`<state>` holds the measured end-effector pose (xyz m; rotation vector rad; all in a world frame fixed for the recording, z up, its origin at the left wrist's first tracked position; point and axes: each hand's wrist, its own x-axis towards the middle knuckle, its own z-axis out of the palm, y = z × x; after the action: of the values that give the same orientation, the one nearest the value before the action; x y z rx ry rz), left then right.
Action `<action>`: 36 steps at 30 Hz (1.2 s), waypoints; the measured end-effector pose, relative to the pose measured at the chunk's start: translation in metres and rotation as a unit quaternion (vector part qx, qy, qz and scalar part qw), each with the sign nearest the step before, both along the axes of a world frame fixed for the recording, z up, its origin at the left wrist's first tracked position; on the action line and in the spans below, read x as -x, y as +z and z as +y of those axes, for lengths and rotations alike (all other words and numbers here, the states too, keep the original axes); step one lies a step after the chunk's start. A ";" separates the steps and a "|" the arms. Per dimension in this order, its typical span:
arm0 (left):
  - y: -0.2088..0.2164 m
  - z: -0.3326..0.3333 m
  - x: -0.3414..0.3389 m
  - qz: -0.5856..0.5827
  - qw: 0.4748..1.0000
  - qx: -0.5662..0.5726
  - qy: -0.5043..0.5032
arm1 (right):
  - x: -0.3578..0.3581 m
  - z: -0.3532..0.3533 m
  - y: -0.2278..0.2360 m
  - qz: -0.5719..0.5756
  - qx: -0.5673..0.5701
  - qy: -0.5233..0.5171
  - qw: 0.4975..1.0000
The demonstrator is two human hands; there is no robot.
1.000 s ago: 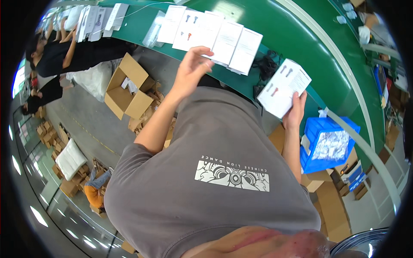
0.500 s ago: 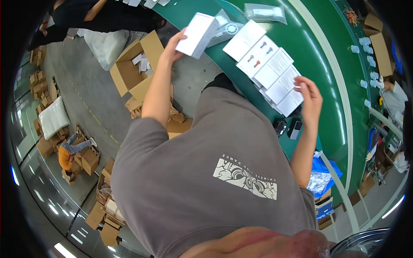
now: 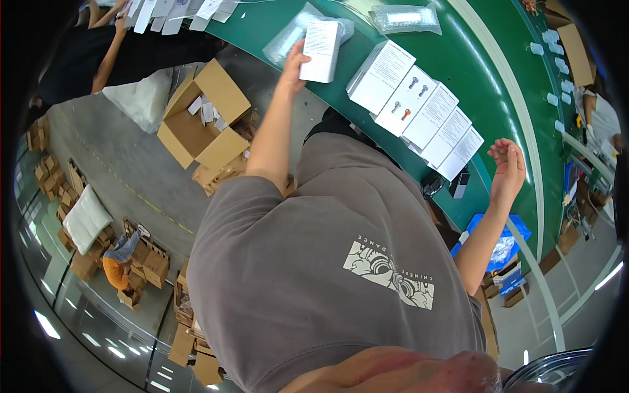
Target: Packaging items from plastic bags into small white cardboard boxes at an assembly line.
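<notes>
My left hand grips a white printed box by its left side, at the near edge of the green table. Just behind that box lies a bubble-wrapped pack, partly hidden by it. To the right, several white boxes stand in a slanting row, their faces printed with text; one shows small pictures of tools. Beyond the row's right end, my right hand hovers over the table, holding nothing, its fingers loosely bent and apart from the boxes.
Another bubble-wrapped pack lies farther back. Small black items sit below the row. An open carton with white pieces inside stands on the floor at left. A co-worker's arm reaches toward white boxes at far left. A blue bin is at right.
My left hand has brought the white box rightward, closer to the row, and turned its printed face up. My right hand has drawn away from the row's right end. The whole view has shifted.
</notes>
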<state>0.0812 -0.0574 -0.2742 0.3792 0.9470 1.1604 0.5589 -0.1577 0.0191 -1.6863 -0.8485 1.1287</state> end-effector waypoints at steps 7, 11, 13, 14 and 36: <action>0.025 0.021 -0.006 0.164 0.955 -0.041 -0.245 | -0.013 0.025 -0.015 -0.089 0.007 0.008 0.996; 0.009 -0.002 -0.024 0.400 0.875 -0.168 -0.216 | 0.015 0.102 -0.039 -0.199 0.001 0.143 0.969; 0.034 -0.010 -0.016 0.410 0.875 -0.141 -0.215 | 0.034 0.147 -0.058 -0.274 -0.028 0.296 0.915; 0.048 -0.013 -0.011 0.413 0.877 -0.106 -0.220 | 0.045 0.177 -0.073 -0.299 -0.035 0.366 0.881; 0.094 0.280 0.200 0.750 0.648 -0.132 0.013 | 0.067 0.284 -0.145 -0.518 -0.001 0.525 0.676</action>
<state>-0.1193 0.2230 -0.1799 1.7383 2.1912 0.8113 0.4919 0.1260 -0.1256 -1.7498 -2.7961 0.6536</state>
